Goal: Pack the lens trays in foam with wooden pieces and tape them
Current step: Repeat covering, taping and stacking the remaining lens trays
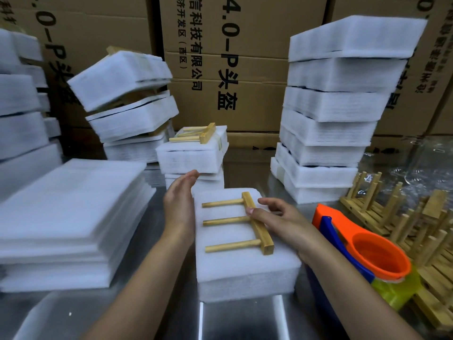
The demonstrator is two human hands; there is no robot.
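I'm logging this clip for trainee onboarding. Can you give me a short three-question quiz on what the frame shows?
1. True or false: the three-pegged wooden comb piece lies on the white foam-wrapped block in front of the person.
2. Which hand touches the wooden piece? A) left hand B) right hand
3. Fill in: the orange and blue tape dispenser sits to the person's ____.

Key: 1 true; 2 B, its fingers rest on the crossbar in no closed grip, while the left hand is open beside the block; 3 right.
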